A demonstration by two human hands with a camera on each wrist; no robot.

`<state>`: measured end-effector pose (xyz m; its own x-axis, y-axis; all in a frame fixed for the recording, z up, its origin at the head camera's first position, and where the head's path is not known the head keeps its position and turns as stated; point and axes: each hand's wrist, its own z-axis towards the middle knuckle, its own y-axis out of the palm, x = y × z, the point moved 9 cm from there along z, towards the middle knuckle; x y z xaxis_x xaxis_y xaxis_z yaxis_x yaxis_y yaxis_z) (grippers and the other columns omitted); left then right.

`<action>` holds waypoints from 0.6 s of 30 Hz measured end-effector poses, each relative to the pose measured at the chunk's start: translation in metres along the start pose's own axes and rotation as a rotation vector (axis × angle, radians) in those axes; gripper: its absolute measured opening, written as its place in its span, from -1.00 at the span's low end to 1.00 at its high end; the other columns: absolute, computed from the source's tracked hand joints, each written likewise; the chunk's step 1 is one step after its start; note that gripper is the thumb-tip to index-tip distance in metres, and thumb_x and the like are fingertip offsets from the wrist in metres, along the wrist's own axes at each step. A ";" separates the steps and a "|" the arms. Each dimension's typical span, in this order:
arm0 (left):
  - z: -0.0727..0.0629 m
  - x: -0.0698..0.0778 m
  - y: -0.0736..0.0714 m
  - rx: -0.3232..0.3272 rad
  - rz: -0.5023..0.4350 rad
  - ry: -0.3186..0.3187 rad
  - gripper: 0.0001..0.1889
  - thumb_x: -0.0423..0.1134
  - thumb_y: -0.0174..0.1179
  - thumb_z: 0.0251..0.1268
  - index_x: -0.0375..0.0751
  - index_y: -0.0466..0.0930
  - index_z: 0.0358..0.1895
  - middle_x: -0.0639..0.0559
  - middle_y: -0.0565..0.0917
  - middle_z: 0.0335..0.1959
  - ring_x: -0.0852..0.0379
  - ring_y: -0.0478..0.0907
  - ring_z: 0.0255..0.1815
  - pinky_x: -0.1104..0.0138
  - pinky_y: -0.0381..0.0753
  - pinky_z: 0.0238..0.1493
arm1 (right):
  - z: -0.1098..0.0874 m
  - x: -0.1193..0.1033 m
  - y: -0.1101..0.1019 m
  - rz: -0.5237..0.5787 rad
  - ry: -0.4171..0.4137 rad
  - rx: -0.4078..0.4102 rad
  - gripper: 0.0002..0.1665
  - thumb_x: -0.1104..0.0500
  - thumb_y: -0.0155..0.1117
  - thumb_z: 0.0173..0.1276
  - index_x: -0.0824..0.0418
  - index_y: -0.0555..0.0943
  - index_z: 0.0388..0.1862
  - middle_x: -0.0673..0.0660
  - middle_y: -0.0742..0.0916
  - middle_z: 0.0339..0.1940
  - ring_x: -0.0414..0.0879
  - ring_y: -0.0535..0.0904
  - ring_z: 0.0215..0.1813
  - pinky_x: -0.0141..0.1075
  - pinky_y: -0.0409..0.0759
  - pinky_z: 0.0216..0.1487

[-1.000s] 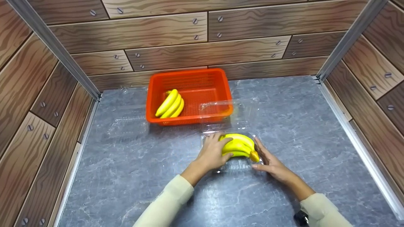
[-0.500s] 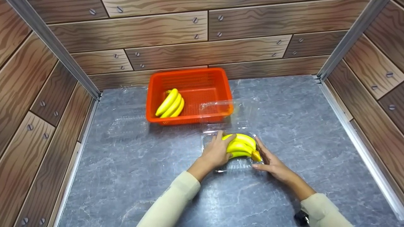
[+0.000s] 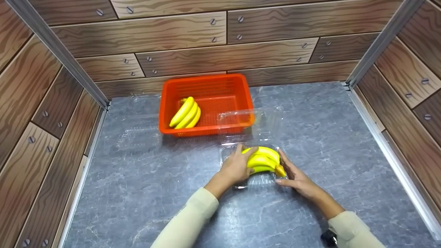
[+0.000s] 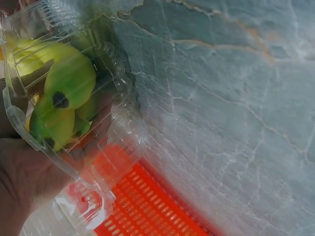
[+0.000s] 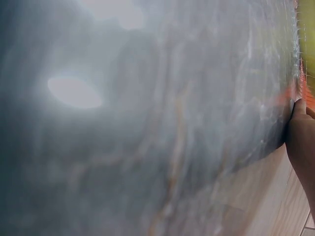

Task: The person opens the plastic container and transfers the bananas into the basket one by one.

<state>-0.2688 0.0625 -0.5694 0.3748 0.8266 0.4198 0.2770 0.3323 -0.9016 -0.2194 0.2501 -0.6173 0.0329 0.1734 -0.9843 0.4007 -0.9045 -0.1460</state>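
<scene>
A bunch of yellow bananas point(image 3: 263, 161) lies in the base of a clear plastic clamshell container point(image 3: 260, 181), its brown-orange stem end at the right. My left hand point(image 3: 235, 166) grips the left end of the bunch, thumb and fingers curled over it. In the left wrist view, the dark tips of the bananas point(image 4: 71, 81) show through the clear wall. With fairly straight fingers, my right hand point(image 3: 297, 178) rests along the container's right side, thumb at the near corner. The hinged lid point(image 3: 267, 127) is folded back, overlapping the basket's front corner in view.
An orange perforated basket point(image 3: 206, 131) stands behind, holding another bunch of bananas point(image 3: 186, 113) at its left. Left of it lies another clear plastic container point(image 3: 141, 136), hard to make out. Wood-patterned walls point(image 3: 179, 34) enclose the grey marbled table point(image 3: 137, 186) at the back and sides.
My left hand and the bananas shifted slightly right inside the container between the first and second frames. Since then both have stayed nearly still. The right hand has barely moved.
</scene>
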 end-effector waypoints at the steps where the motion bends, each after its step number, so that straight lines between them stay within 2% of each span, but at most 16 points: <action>1: 0.000 0.000 0.001 -0.006 -0.006 -0.005 -0.15 -0.07 0.46 0.35 0.35 0.27 0.65 -0.22 0.39 0.48 -0.23 0.67 0.17 -0.04 0.79 0.12 | 0.000 0.000 0.000 -0.001 0.003 0.001 0.28 0.29 0.38 0.44 -0.12 -0.24 0.83 0.17 -0.21 0.85 0.25 -0.36 0.83 -0.79 -0.07 0.48; 8: 0.001 -0.005 0.004 -0.040 -0.047 -0.035 -0.13 -0.07 0.45 0.37 0.40 0.21 0.67 -0.34 0.42 0.50 -0.32 0.60 0.36 -0.14 0.71 0.30 | 0.000 0.000 0.001 0.001 0.003 0.003 0.28 0.27 0.39 0.43 -0.13 -0.24 0.83 0.17 -0.21 0.85 0.25 -0.37 0.83 -0.78 -0.07 0.48; 18: 0.001 -0.005 0.004 -0.034 -0.065 -0.027 -0.12 -0.07 0.45 0.36 0.37 0.21 0.67 -0.31 0.49 0.37 -0.28 0.59 0.32 -0.11 0.72 0.27 | 0.001 0.000 0.000 0.009 -0.010 -0.005 0.28 0.28 0.40 0.43 -0.13 -0.22 0.83 0.17 -0.21 0.85 0.24 -0.39 0.83 -0.80 -0.06 0.48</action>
<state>-0.2702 0.0600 -0.5749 0.3311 0.8161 0.4737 0.3302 0.3701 -0.8683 -0.2202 0.2501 -0.6172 0.0273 0.1613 -0.9865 0.4054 -0.9039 -0.1366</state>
